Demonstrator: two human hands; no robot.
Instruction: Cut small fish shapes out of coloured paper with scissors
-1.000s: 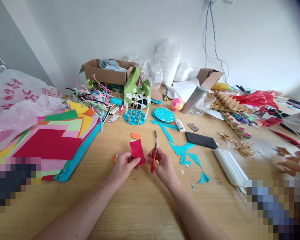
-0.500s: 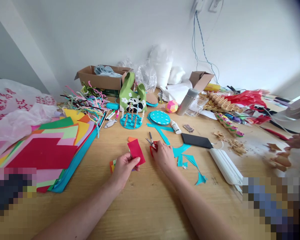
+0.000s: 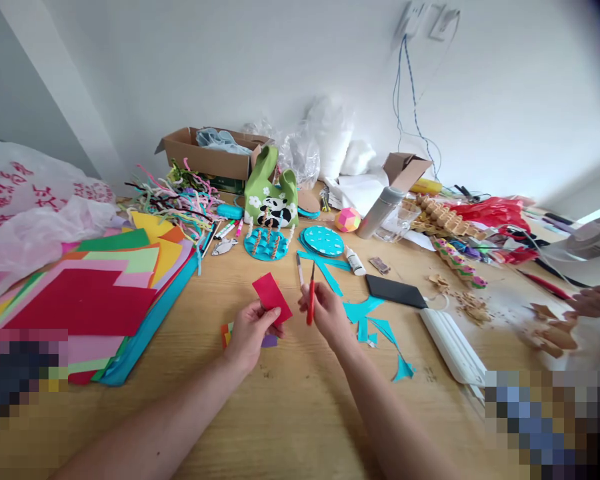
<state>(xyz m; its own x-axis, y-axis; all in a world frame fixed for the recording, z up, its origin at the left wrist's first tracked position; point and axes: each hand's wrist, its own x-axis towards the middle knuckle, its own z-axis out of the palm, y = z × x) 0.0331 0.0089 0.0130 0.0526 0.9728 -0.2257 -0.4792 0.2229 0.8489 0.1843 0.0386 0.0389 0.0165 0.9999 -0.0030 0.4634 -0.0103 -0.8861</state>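
Pinched between thumb and fingers of my left hand (image 3: pixel 253 330) is a small red rectangular piece of craft sheet (image 3: pixel 273 298), tilted up over the table. Several small coloured pieces (image 3: pixel 269 341) lie under that hand, mostly hidden by it. My right hand (image 3: pixel 326 312) grips red-handled scissors (image 3: pixel 311 300), their blades pointing up and away. The scissors are just right of the red piece, apart from it. A slim pen-like thing (image 3: pixel 299 265) lies beside the scissors; its kind is unclear.
Coloured sheets (image 3: pixel 80 300) are stacked at left. Blue scraps (image 3: pixel 363 309), a glue bottle (image 3: pixel 355 261), a black slab (image 3: pixel 395 291) and a white power strip (image 3: pixel 453 347) lie at right. Behind stand blue discs (image 3: pixel 323 240), a panda bag (image 3: pixel 270 193) and a flask (image 3: pixel 380 212). Another person's hand (image 3: pixel 595 300) is far right.
My right hand has lifted the scissors from near the tabletop and turned them upright. The red piece stays in my left hand, slightly more tilted. The view has shifted slightly.
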